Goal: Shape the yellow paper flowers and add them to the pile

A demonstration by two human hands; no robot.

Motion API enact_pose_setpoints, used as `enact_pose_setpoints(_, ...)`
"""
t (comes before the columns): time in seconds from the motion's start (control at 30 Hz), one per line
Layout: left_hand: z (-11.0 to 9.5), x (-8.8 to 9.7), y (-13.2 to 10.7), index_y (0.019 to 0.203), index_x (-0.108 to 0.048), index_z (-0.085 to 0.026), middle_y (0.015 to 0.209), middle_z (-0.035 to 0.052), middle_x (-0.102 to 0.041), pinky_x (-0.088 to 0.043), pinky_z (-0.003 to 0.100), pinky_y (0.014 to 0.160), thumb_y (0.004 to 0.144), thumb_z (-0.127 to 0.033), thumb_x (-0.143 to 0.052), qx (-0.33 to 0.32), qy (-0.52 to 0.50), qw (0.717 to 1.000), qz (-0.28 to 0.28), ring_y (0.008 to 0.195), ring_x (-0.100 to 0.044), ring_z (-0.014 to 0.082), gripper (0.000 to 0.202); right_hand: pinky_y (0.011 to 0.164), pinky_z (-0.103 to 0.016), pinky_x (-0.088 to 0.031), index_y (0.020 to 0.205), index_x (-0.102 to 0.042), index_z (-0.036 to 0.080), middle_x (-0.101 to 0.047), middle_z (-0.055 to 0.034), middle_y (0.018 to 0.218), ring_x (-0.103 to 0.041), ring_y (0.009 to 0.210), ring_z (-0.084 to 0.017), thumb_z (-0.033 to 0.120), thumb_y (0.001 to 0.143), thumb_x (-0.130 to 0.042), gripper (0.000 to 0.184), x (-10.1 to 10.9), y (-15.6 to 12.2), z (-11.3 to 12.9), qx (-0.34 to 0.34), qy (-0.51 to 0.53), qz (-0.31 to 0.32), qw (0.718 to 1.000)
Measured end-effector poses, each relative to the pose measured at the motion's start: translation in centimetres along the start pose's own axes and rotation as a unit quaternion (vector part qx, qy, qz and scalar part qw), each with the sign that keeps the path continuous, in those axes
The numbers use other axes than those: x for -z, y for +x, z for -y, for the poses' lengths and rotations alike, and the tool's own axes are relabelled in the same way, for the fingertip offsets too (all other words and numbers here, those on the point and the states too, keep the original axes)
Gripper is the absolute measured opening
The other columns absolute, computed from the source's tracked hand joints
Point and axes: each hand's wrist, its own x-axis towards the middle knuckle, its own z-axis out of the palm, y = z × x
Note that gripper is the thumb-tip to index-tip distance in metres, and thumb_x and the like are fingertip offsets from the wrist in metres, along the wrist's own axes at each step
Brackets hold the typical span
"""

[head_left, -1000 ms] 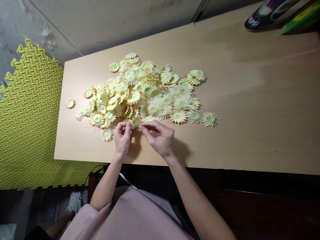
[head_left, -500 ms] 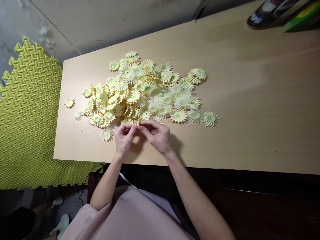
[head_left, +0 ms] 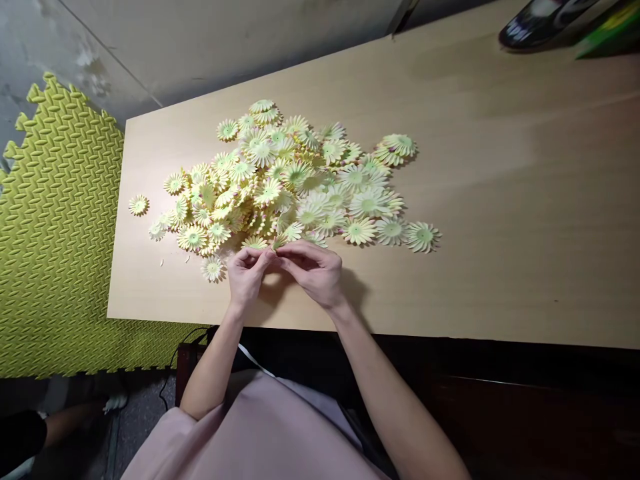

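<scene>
Fingertips of my left hand (head_left: 246, 275) and my right hand (head_left: 317, 272) meet at the near edge of a heap of pale yellow-green artificial flower heads (head_left: 270, 192). Between them they pinch one small flower piece (head_left: 278, 244), mostly hidden by the fingers. Both hands are closed, thumbs against forefingers. A single flower head (head_left: 213, 269) lies on the table just left of my left hand. Some petals in the heap have pinkish-purple tips.
The wooden table (head_left: 490, 267) runs along a grey wall (head_left: 225, 40). Yellow foam matting (head_left: 60, 253) stands at the left. A dark bottle-like object (head_left: 530, 30) and a green package (head_left: 607, 30) are at the far right. Someone's leg (head_left: 67, 423) shows lower left.
The flower piece between my fingertips has turned and shows more of its petals. My hands stay nearly in place. The person's leg at lower left has shifted.
</scene>
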Motion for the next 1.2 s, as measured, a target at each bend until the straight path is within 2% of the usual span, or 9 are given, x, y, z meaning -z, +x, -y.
enact_pose_setpoints(0.1,-0.2,-0.1,-0.1,0.070,-0.070,-0.015,0.069,0.0008,-0.071,-0.054,0.025,0.067,0.066,-0.047,-0.088,0.000,0.007,1.000,0.000,0.063,-0.065,0.0102,0.036,0.072,-0.036,-0.062,0.082,-0.077,0.025,-0.075,-0.0046,0.082,-0.070,0.077,-0.020,0.036,0.086,-0.072,0.012,-0.1,0.1,0.4,0.015,-0.026,-0.009,1.000)
enact_pose_setpoints(0.2,-0.3,-0.1,-0.1,0.069,-0.068,-0.015,0.071,0.0010,-0.071,-0.053,0.024,0.069,0.065,-0.046,-0.088,-0.002,0.008,1.000,0.002,0.065,-0.065,0.0100,0.038,0.068,-0.033,-0.061,0.083,-0.073,0.023,-0.073,-0.0047,0.083,-0.068,0.073,-0.019,0.039,0.087,-0.070,0.016,-0.1,0.1,0.3,-0.011,-0.018,-0.004,1.000)
enact_pose_setpoints(0.4,0.0,0.2,0.1,0.075,-0.059,-0.017,0.068,-0.0040,-0.060,-0.052,0.019,0.059,0.077,-0.051,-0.079,0.000,-0.026,1.000,0.006,0.061,-0.058,0.0063,0.039,0.056,-0.023,-0.055,0.089,-0.066,0.022,-0.067,-0.0003,0.075,-0.064,0.062,-0.012,0.041,0.087,-0.071,0.020,0.1,0.0,-0.2,-0.069,0.054,-0.046,0.995)
enact_pose_setpoints(0.5,0.1,0.3,0.3,0.076,-0.055,-0.018,0.068,-0.0058,-0.057,-0.053,0.019,0.058,0.076,-0.053,-0.079,0.010,-0.061,0.998,-0.008,0.060,-0.058,0.0059,0.042,0.054,-0.023,-0.056,0.091,-0.064,0.022,-0.065,0.0018,0.071,-0.063,0.055,-0.011,0.042,0.086,-0.073,0.022,0.3,0.3,-0.3,-0.079,0.098,-0.065,0.990)
enact_pose_setpoints(0.67,-0.4,0.0,0.4,0.077,-0.051,-0.020,0.075,-0.0030,-0.066,-0.060,0.028,0.069,0.069,-0.057,-0.082,0.017,-0.106,0.993,-0.040,0.077,-0.071,0.0142,0.049,0.047,-0.021,-0.051,0.091,-0.060,0.023,-0.063,0.0038,0.069,-0.059,0.051,-0.009,0.043,0.085,-0.073,0.024,0.5,0.9,-0.6,-0.072,0.157,-0.176,0.969)
enact_pose_setpoints(0.77,-0.4,-0.1,0.3,0.076,-0.052,-0.019,0.075,-0.0020,-0.068,-0.061,0.029,0.070,0.069,-0.056,-0.082,0.010,-0.100,0.994,-0.040,0.076,-0.071,0.0148,0.048,0.043,-0.019,-0.045,0.089,-0.062,0.022,-0.062,0.0034,0.070,-0.054,0.048,-0.006,0.039,0.083,-0.076,0.022,0.5,1.0,-0.7,-0.063,0.105,-0.226,0.966)
enact_pose_setpoints(0.9,0.2,0.1,0.2,0.075,-0.056,-0.018,0.072,-0.0031,-0.065,-0.060,0.026,0.069,0.072,-0.054,-0.081,-0.012,-0.050,0.998,-0.036,0.069,-0.068,0.0113,0.044,0.038,-0.018,-0.041,0.095,-0.066,0.020,-0.064,0.0008,0.079,-0.054,0.047,-0.006,0.032,0.078,-0.080,0.026,0.1,0.8,-0.6,-0.048,0.027,-0.226,0.973)
enact_pose_setpoints(1.0,0.4,0.2,0.0,0.077,-0.059,-0.017,0.074,-0.0020,-0.066,-0.060,0.026,0.069,0.074,-0.050,-0.082,-0.016,-0.017,0.999,-0.038,0.070,-0.068,0.0110,0.040,0.038,-0.019,-0.040,0.089,-0.065,0.020,-0.064,0.0010,0.075,-0.054,0.046,-0.007,0.030,0.082,-0.076,0.016,0.0,0.4,-0.3,-0.004,-0.009,-0.219,0.976)
enact_pose_setpoints(1.2,-0.4,-0.2,-0.3,0.074,-0.062,-0.016,0.086,0.0044,-0.074,-0.060,0.028,0.077,0.073,-0.048,-0.083,-0.019,-0.008,1.000,-0.015,0.084,-0.073,0.0151,0.038,0.044,-0.025,-0.049,0.086,-0.074,0.022,-0.073,-0.0047,0.082,-0.059,0.054,-0.012,0.031,0.081,-0.078,0.012,-0.3,0.0,0.2,0.134,-0.129,-0.053,0.981)
